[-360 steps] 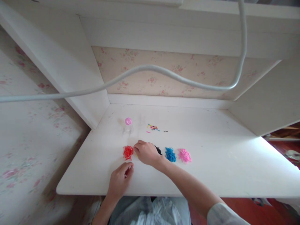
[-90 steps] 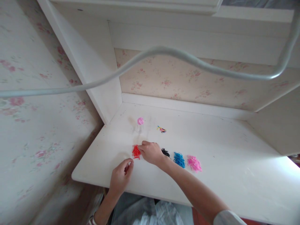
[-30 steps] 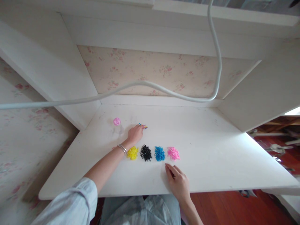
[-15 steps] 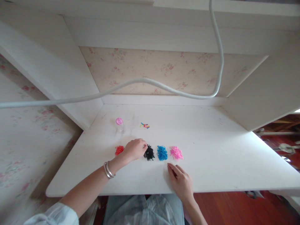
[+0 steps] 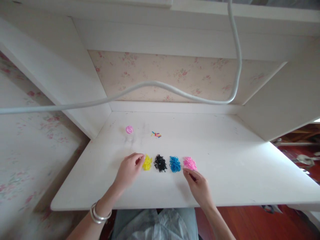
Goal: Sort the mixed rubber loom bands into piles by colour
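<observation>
My left hand (image 5: 129,169), with silver bangles (image 5: 98,215) on the wrist, is closed in a pinch at the left edge of a pile of yellow rubber bands (image 5: 147,163). Whatever its fingertips hold is too small to make out, and the red pile is hidden behind this hand. My right hand (image 5: 199,187) is also closed, thumb against fingers, at the near edge of a pink pile of bands (image 5: 190,163); its contents cannot be made out. Between the hands lie a black pile of bands (image 5: 160,163) and a blue pile (image 5: 175,164).
Farther back on the white desk (image 5: 225,160) are a small mixed-colour heap of bands (image 5: 156,134) and a clear container with a pink round top (image 5: 129,129). A white cable (image 5: 155,83) crosses the view above the desk. Side panels border it.
My left hand has moved left from the black pile, uncovering the yellow pile and covering the red one. My right hand has shifted slightly up and right, to the pink pile.
</observation>
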A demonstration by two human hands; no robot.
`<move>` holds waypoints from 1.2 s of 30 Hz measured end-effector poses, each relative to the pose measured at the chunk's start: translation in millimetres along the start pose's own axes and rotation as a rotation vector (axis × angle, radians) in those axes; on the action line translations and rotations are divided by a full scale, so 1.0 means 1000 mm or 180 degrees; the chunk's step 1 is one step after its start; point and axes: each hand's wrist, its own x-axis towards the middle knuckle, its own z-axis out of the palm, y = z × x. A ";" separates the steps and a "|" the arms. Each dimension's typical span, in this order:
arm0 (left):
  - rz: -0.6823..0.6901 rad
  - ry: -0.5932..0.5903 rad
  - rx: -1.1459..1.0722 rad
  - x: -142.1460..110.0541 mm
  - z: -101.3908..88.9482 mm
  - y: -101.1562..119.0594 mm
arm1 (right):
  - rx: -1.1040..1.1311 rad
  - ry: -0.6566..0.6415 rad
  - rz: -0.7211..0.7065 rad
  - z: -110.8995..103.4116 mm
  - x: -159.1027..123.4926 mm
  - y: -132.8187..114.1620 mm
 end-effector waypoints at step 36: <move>-0.0969 0.0639 0.0707 -0.082 -0.001 -0.091 | -0.1810 -0.0698 -0.0712 0.093 0.176 -0.061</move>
